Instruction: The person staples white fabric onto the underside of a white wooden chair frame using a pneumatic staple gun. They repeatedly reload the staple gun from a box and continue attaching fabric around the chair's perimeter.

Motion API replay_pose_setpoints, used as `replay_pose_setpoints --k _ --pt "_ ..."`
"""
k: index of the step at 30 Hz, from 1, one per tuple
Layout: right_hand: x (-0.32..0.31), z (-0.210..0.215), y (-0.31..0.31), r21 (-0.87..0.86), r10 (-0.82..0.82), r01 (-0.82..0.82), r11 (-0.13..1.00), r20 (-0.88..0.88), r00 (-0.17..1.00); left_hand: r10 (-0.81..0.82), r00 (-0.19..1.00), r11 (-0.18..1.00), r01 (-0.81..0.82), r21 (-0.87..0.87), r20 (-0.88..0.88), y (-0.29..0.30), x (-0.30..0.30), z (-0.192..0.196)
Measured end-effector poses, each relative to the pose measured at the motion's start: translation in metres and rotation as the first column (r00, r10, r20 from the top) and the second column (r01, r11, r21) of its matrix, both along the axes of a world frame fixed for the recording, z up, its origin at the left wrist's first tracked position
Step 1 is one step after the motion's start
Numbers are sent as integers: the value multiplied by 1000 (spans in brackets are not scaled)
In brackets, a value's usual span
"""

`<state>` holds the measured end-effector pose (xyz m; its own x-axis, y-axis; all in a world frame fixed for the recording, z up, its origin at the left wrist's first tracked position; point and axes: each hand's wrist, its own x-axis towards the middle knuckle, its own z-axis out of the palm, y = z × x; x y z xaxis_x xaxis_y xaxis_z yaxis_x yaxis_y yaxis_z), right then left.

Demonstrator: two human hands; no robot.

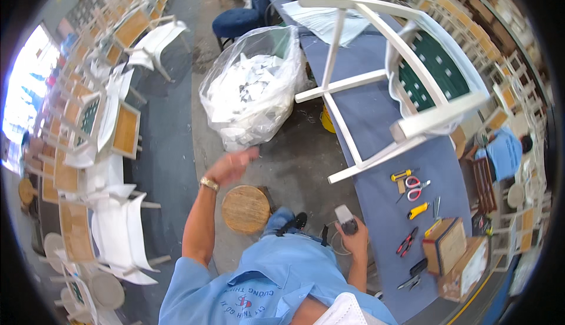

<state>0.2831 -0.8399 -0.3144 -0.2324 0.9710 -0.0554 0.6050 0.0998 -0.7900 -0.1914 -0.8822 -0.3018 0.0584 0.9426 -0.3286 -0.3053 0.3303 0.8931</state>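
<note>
My left hand (231, 166), a watch on its wrist, is held out in front of me, blurred by motion. Its fingers look stretched out, and nothing shows in them. It is nearest to a large clear plastic bag (220, 98) full of white scraps and to a round wooden stool (246, 209). Beside the table my right hand (354, 239) is closed round what looks like a staple gun (345, 215) with a grey head and dark body; a thin hose loops near it. A white chair frame (344, 131) lies tipped over on the blue-covered table (388, 207), green webbing (432, 69) in its seat.
Scissors (415, 188), a yellow cutter (418, 211), red pliers (406, 242) and cardboard boxes (444, 246) lie on the table. A blue round stool (235, 23) stands ahead. Rows of chairs (120, 231) line the left. Other people work at the far end and right.
</note>
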Motion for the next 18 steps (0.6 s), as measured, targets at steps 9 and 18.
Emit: replay_pose_setpoints --k 9,18 --pt "-84 -19 119 -169 63 -76 983 -78 995 363 -290 766 635 106 -886 171 27 156" --pt "-201 -37 176 -323 -316 296 899 -11 949 468 -231 642 752 148 -853 368 -126 114"
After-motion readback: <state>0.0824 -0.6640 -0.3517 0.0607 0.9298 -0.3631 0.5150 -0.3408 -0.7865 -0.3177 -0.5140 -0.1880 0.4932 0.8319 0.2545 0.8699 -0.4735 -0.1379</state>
